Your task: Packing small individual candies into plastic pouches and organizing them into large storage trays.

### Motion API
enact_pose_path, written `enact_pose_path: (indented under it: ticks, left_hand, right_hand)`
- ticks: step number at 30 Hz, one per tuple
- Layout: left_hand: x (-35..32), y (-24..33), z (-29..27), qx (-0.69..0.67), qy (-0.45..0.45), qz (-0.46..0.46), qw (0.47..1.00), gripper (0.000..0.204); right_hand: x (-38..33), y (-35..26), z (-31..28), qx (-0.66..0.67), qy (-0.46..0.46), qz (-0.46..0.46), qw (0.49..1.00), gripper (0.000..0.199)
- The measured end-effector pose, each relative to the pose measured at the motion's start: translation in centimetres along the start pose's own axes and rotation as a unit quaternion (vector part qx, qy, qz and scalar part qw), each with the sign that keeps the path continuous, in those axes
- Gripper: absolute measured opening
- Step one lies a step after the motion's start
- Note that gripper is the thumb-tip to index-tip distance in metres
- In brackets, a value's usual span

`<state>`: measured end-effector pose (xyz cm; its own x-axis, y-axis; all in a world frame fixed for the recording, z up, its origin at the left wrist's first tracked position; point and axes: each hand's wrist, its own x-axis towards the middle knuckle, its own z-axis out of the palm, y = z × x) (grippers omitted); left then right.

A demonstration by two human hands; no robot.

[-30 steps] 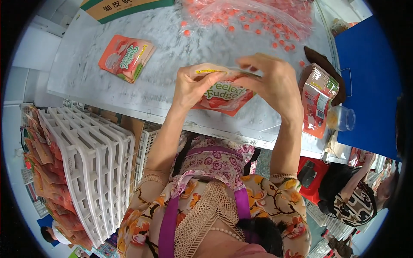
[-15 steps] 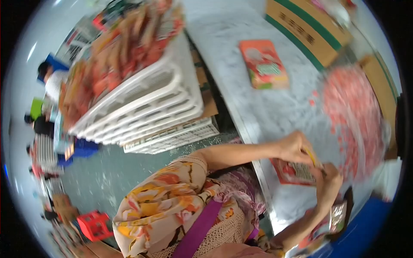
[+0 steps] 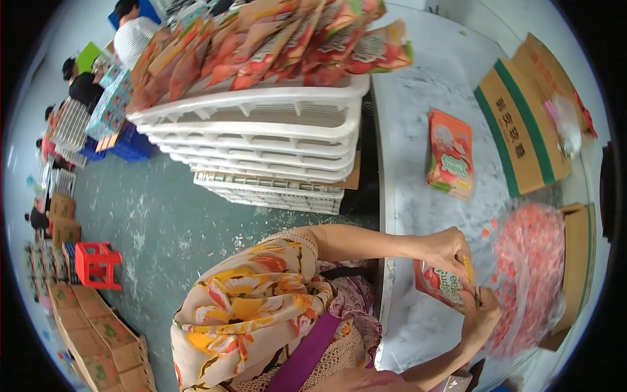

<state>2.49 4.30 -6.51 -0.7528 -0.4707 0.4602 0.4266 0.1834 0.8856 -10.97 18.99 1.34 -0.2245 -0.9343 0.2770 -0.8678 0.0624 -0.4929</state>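
Note:
My left hand (image 3: 447,251) and my right hand (image 3: 482,310) pinch opposite ends of the top edge of a red printed plastic pouch (image 3: 436,282). A narrow yellow strip shows along that edge by the left fingers. The pouch is near the table's front edge, its lower part partly hidden by my left wrist. Just beyond my hands lies a heap of small red pieces (image 3: 529,274) in clear plastic. Farther back, a neat stack of similar red pouches (image 3: 450,153) rests on the pale table (image 3: 418,215).
Left of the table stand stacked white plastic crates (image 3: 261,137), topped with upright filled pouches (image 3: 281,49). Cardboard boxes (image 3: 522,130) line the table's far side. On the green floor (image 3: 189,248) are a red stool (image 3: 98,264) and stacked cartons (image 3: 98,326). People work at far left.
The view has turned, so the crates, table and boxes appear shifted. Both hands still grip the pouch's top edge; more of its printed face shows now.

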Motion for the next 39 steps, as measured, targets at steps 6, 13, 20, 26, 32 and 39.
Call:
enact_pose_path:
  ticks: [6,13,20,26,32,39]
  left_hand:
    - [-1.1,1.4,-1.8,-0.002,0.026,-0.003,1.000,0.018]
    - [-1.8,2.7,-3.1,0.007,0.052,0.003,0.999,0.018]
    - [-0.2,7.2,-6.6,0.119,0.038,-0.029,0.992,0.020]
    - [5.2,15.6,-12.7,0.323,-0.115,-0.072,0.937,0.031]
    - [14.4,23.3,-33.3,0.723,-0.159,0.028,0.672,0.041]
    - [17.5,18.5,-37.9,0.799,-0.349,-0.386,0.300,0.047]
  right_hand:
    - [1.3,-0.2,1.2,0.011,-0.023,-0.026,0.999,0.031]
    - [3.0,-2.8,0.6,0.028,-0.025,-0.068,0.997,0.043]
    - [4.5,-2.9,-0.6,0.032,0.013,-0.039,0.999,0.047]
    - [9.9,-2.4,-1.9,0.040,0.039,-0.103,0.993,0.033]
    - [20.3,-4.6,-1.9,0.181,0.015,0.072,0.981,0.038]
    - [34.1,-10.9,4.9,0.414,0.052,0.004,0.909,0.039]
